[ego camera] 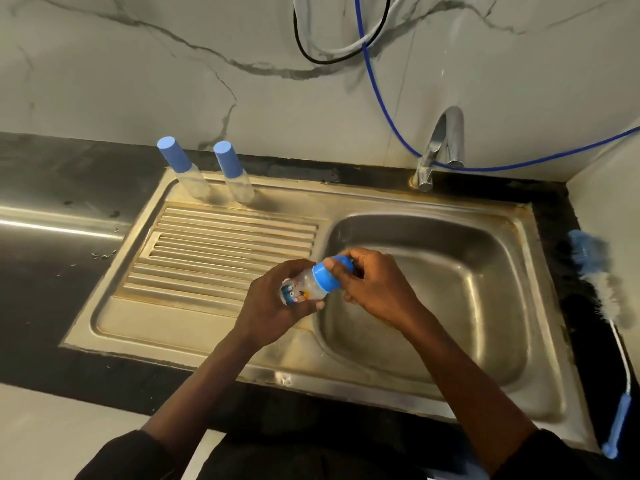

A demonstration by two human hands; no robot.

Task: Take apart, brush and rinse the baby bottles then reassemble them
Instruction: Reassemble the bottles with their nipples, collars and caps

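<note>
A small clear baby bottle (304, 289) with a cartoon print lies tilted between my hands, over the left edge of the sink basin (467, 271). My left hand (273, 303) grips its body from below. My right hand (370, 285) has thumb and fingers wrapped round its blue cap (329, 275). Two more clear bottles with tall blue caps, one (183, 168) left of the other (233, 173), stand upright at the back of the draining board (221, 258). A bottle brush (609, 306) with a blue handle lies on the dark counter right of the sink.
A chrome tap (440, 147) stands behind the basin; I see no water running. Blue, black and white hoses (377, 91) hang down the marble wall. Dark countertop (52, 258) stretches left of the steel sink unit.
</note>
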